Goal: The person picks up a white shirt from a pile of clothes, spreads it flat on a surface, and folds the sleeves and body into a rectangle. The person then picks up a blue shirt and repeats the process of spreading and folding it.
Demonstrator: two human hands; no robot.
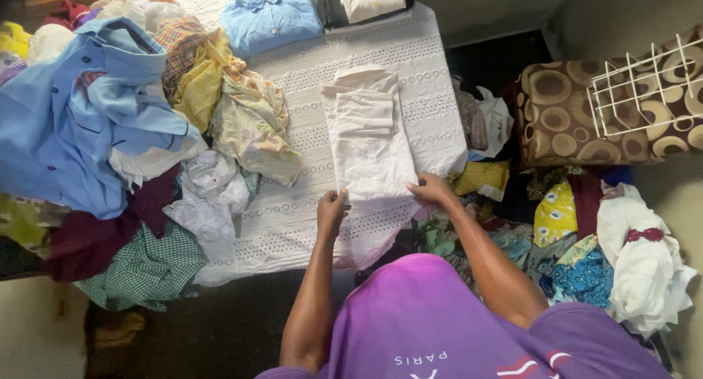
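I see the white folded shirt (370, 137) lying flat at the centre of the white embroidered cloth (432, 64). My left hand (332, 211) pinches its near left corner, fingers closed on the fabric; my right hand (432, 189) grips the near right corner the same way. At nine o'clock sits a heap of loose clothes (110, 130); at twelve o'clock a folded blue shirt (269, 14).

A home laundry corner: a cloth-covered table (432, 64), heaped clothes (110, 123) at 9 o'clock (more at 3), a patterned cushion (564, 115) at 2.
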